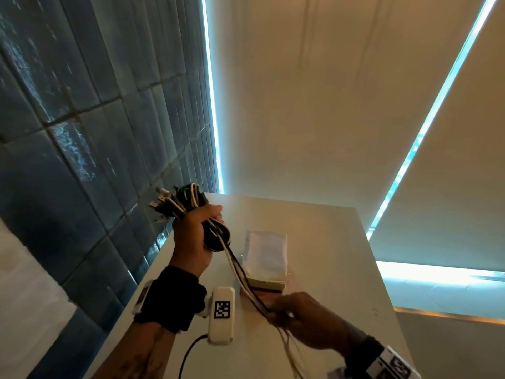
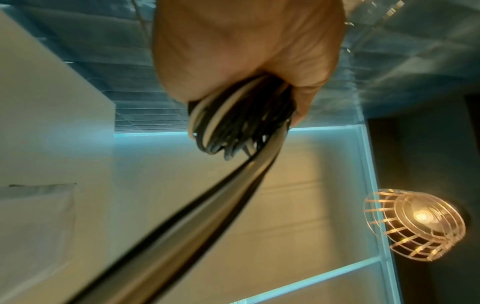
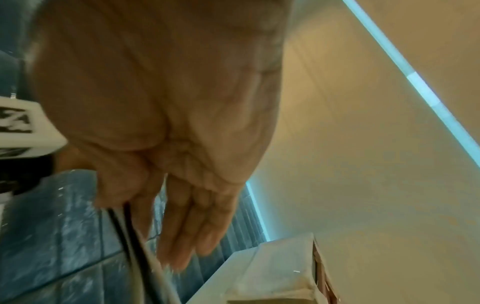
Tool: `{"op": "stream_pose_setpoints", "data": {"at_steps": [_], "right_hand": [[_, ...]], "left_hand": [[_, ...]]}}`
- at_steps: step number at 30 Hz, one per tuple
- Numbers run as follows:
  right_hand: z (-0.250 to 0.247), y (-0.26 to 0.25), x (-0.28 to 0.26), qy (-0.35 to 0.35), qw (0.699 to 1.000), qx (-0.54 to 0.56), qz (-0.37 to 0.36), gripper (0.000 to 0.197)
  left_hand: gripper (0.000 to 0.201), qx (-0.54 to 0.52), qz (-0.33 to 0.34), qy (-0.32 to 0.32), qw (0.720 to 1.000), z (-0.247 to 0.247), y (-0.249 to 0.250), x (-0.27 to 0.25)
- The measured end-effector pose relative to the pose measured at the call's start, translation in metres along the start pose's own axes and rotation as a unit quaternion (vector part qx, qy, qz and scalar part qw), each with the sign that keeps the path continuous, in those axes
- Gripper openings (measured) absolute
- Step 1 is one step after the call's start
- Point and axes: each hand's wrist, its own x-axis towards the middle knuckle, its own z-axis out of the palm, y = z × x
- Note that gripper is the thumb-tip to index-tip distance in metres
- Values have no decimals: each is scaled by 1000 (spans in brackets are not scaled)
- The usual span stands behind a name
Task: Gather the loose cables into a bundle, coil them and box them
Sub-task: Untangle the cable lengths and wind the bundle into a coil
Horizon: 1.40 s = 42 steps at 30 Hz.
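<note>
The left hand, raised over the worktop's left edge, fists the coiled cables. Their tails run to the right hand, pinched near the front edge; its fingertips blur. The box sits mid-worktop.

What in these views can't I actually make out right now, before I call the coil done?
- Cable tails: head view, they run off the bottom edge past the right hand; their ends are unseen.
- Left hand fingers: left wrist view, the palm hides how they wrap the cable coil.
- Right hand's grip: right wrist view, blurred.
- Box: its contents are not visible.
</note>
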Motion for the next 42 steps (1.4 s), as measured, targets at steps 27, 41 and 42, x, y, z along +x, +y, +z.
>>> {"op": "stream_pose_setpoints", "data": {"at_steps": [27,41,42], "right_hand": [[-55,3,23,23,999,-16,-31,41],[-120,-63,36,9,977,-188,-102,9],[-123,-66,37,3,979,-181,-98,9]], "left_hand": [[14,55,-271,-295,915,31,8,-65],[19,155,-274,-335,888,28,4,-75],[18,147,-281,-342,885,27,3,-75]]}}
